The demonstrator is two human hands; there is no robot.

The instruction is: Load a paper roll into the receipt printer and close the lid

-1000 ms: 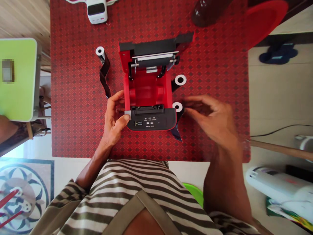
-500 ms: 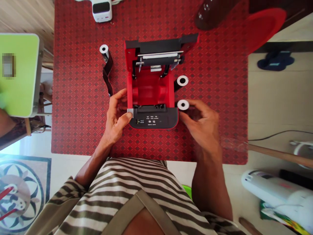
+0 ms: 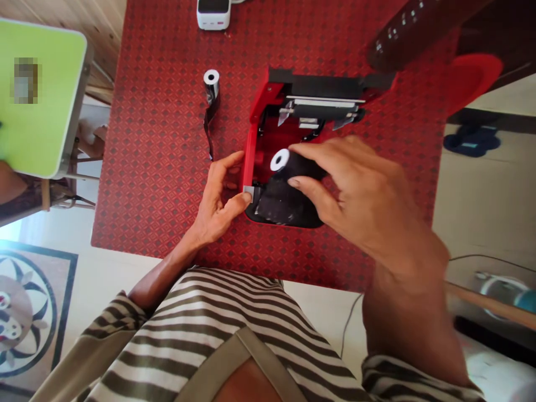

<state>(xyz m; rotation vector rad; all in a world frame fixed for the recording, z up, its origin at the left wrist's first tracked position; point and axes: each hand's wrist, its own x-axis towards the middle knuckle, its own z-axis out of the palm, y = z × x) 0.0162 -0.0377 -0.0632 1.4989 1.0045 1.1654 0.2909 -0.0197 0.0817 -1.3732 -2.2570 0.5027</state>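
A red and black label printer (image 3: 268, 139) stands on the table with its lid (image 3: 322, 86) raised. My left hand (image 3: 218, 204) grips its left front corner, thumb on the grey tab (image 3: 248, 193) and fingers along the side wall. Between the thumb and fingers of my right hand (image 3: 364, 195) is a black ribbon roll (image 3: 299, 164) with a white core end, held above the open compartment. A loose length of black film hangs from it over the printer's front panel. Another ribbon roll (image 3: 211, 88), its tail unrolled, stands on the table to the left.
A red patterned tablecloth (image 3: 154, 184) covers the table. At its far edge are a white device (image 3: 213, 18) and a dark bottle (image 3: 397, 42). A green-topped table (image 3: 54, 106) stands left, where part of another person shows. Slippers (image 3: 471, 139) lie on the floor to the right.
My right hand has lifted the ribbon roll from beside the printer to above its compartment. My left hand keeps its hold. The roll behind on the right is now hidden. The view has shifted.
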